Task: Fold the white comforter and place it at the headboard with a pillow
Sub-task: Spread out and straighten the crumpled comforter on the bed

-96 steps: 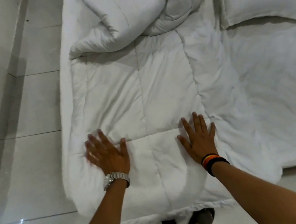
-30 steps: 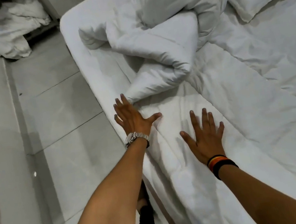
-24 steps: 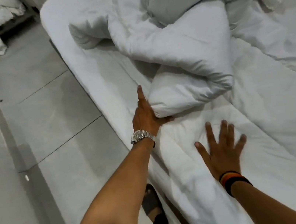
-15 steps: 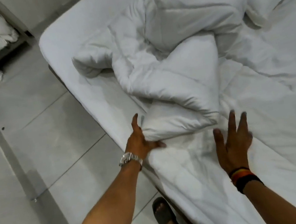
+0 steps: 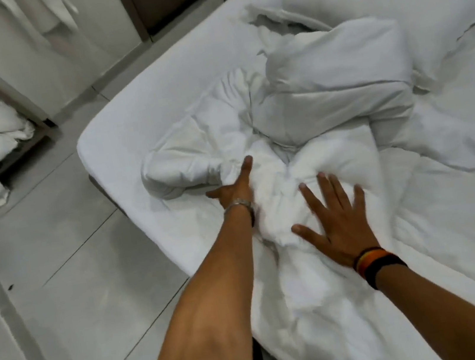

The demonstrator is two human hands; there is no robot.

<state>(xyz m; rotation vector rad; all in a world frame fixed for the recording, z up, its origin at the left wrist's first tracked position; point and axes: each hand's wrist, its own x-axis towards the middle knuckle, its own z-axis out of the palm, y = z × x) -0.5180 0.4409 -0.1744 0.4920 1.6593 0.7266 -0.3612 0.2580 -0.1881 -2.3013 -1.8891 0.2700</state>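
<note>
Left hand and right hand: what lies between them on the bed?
In the head view, a bunched ridge of the white comforter lies between the left hand and the right hand. Both hands touch it, open.

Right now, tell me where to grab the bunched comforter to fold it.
Probably grip the rolled end of the comforter near the mattress edge, from the floor side. It sticks out free beside the left hand; the right hand lies flat.
</note>
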